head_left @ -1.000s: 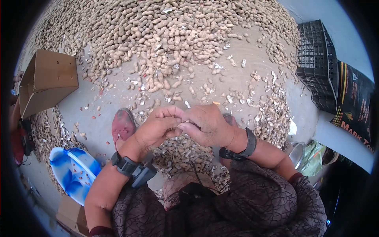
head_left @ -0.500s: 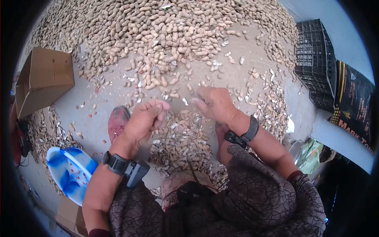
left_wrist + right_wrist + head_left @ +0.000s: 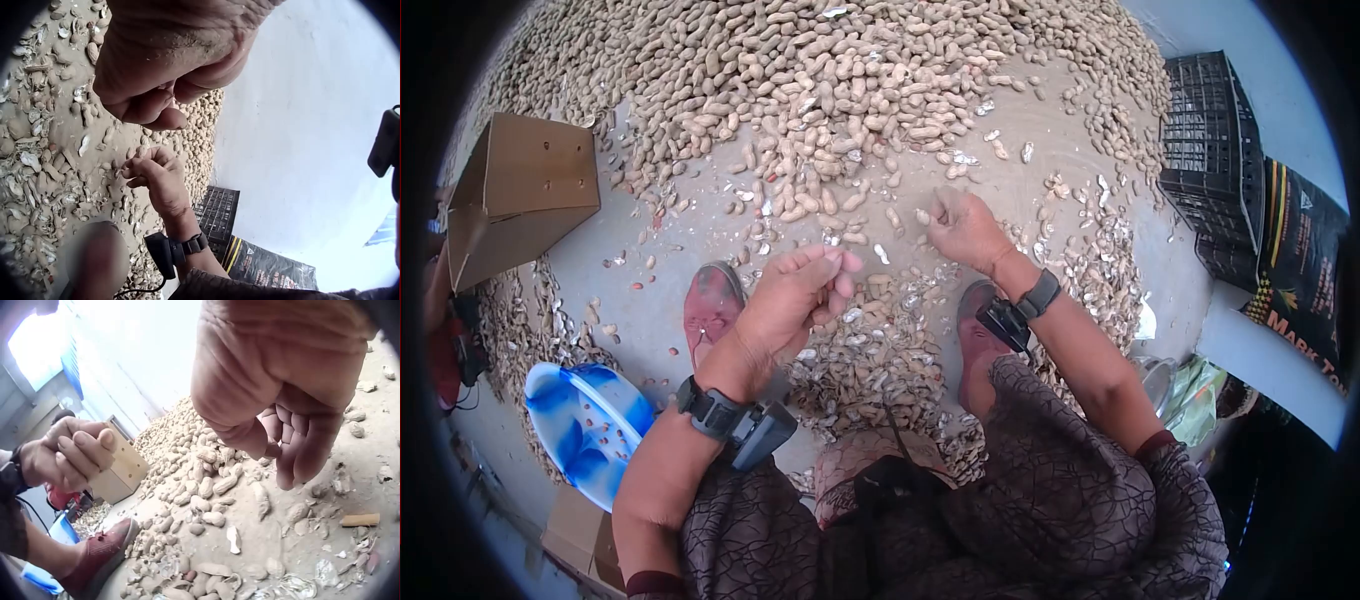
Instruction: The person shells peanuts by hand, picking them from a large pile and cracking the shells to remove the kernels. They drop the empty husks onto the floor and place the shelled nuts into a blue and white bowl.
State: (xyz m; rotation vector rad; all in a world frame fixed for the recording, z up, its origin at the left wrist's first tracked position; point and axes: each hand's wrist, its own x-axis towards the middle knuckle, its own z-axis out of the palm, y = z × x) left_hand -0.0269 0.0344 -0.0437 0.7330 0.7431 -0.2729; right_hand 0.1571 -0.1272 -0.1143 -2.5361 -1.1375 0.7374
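Observation:
My left hand (image 3: 800, 295) hovers over the heap of shells (image 3: 865, 370) between the shoes, fingers curled and thumb against the index finger. The left wrist view also shows this hand (image 3: 175, 69) curled, with nothing plainly visible in it. My right hand (image 3: 968, 235) is farther forward and to the right, low by the floor, its fingers bent. A pale peanut (image 3: 922, 216) lies at its fingertips; whether they grip it cannot be told. In the right wrist view the thumb and fingers of this hand (image 3: 287, 394) come close together, their inner side partly hidden.
A large peanut pile (image 3: 800, 80) spreads ahead. At the left are a cardboard box (image 3: 540, 165) and a blue-and-white basin (image 3: 560, 420) with some kernels; at the right, a black crate (image 3: 1205, 130), a printed sack (image 3: 1300, 270) and more shells (image 3: 1100, 260). Red shoes (image 3: 712, 305) flank the shell heap.
The hands were together at the start and have since parted. My right hand has moved forward and right, its fingers lower by the floor; my left hand stays over the shells, now slightly forward again.

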